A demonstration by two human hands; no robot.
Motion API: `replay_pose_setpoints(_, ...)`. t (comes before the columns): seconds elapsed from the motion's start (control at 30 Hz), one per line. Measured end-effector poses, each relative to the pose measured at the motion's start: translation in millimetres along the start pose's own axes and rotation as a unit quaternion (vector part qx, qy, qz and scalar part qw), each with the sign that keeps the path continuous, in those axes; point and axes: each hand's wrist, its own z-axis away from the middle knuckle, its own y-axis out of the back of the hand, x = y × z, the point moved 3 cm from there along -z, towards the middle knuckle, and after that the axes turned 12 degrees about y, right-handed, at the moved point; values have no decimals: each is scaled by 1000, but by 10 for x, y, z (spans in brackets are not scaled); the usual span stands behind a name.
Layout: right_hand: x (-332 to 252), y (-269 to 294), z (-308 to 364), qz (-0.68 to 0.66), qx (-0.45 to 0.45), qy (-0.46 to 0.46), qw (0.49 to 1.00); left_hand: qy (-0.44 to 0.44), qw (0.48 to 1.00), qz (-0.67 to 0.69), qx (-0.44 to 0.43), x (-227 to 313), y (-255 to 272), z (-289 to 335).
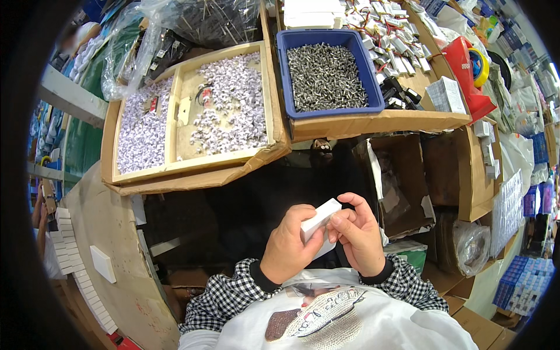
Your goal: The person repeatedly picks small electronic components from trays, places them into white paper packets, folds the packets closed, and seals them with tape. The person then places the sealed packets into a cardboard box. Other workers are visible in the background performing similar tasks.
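Note:
A small white box (pixel 321 219) is held up in front of my chest, tilted up toward the right. My left hand (pixel 287 242) is closed around its lower left side, thumb along the near face. My right hand (pixel 360 238) meets the box's right side with thumb and bent fingers, its index finger curled above. What the right fingertips pinch there is partly hidden. Beyond the hands stand a blue bin (pixel 332 112) of small metal cylinders and a wooden tray (pixel 171 125) of small whitish parts.
Wired white battery-like packs (pixel 396 49) fill a cardboard box at the back right, beside a red tape dispenser (pixel 466 76). Open cartons (pixel 402 175) stand right of my hands. On the left board (pixel 125 245) lie a flat white box (pixel 103 264) and a row of small white boxes (pixel 87 291).

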Motion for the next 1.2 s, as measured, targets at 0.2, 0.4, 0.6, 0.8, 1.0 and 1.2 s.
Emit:
replay_pose_setpoints(0.2,-19,-21,-13,7,1,-6,1000,-69,998,-9,-5,85,31,-29)
replay_pose_setpoints(0.4,-30,-31,-24,61,15,-37,997,-60,997,-53,-18,80,42,-48)
replay_pose_setpoints(0.6,-115,119,-104,256,-37,-139,956,-37,998,-24,-48,40,46,-52)
replay_pose_setpoints(0.8,-40,194,-116,428,-130,-21,894,-13,998,47,-38,-31,37,-32)
replay_pose_setpoints(1.0,112,201,-22,330,-164,-55,928,82,991,105,-31,-204,37,-120)
replay_pose_setpoints(1.2,-204,384,-249,429,-233,-52,871,-69,990,-111,-44,-73,16,-292)
